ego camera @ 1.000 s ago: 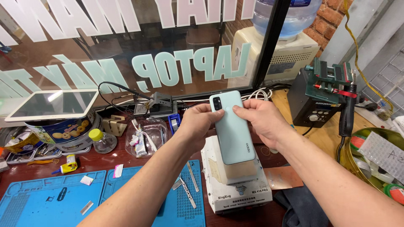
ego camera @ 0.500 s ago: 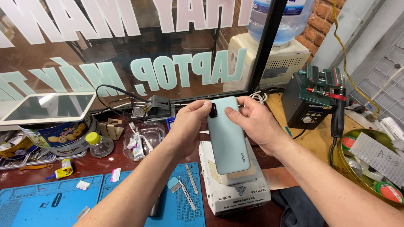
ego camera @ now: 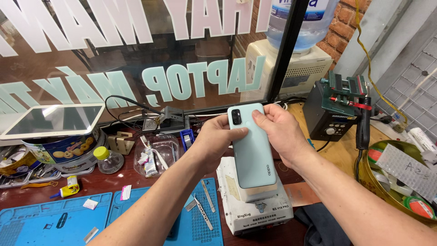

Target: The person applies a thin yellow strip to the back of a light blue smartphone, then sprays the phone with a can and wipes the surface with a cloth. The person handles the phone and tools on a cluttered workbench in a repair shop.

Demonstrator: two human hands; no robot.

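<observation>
Pale green phone [ego camera: 253, 148] lies back-up on a white heating block [ego camera: 255, 205]. Left hand [ego camera: 218, 141] and right hand [ego camera: 282, 132] pinch the phone's top end, fingers closed on it. Tweezers [ego camera: 203, 207] on blue mat [ego camera: 54, 218] left of the block; tablet [ego camera: 50, 120] farther left.

Left hand [ego camera: 217, 139], right hand [ego camera: 281, 130], fingers curled

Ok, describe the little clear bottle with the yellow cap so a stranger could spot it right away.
Start at the white tablet lying on the round biscuit tin at the left of the bench. Just right of that tin, on the dark wooden benchtop, stands the small clear bottle. Its bright yellow cap is what marks it out there.
</observation>
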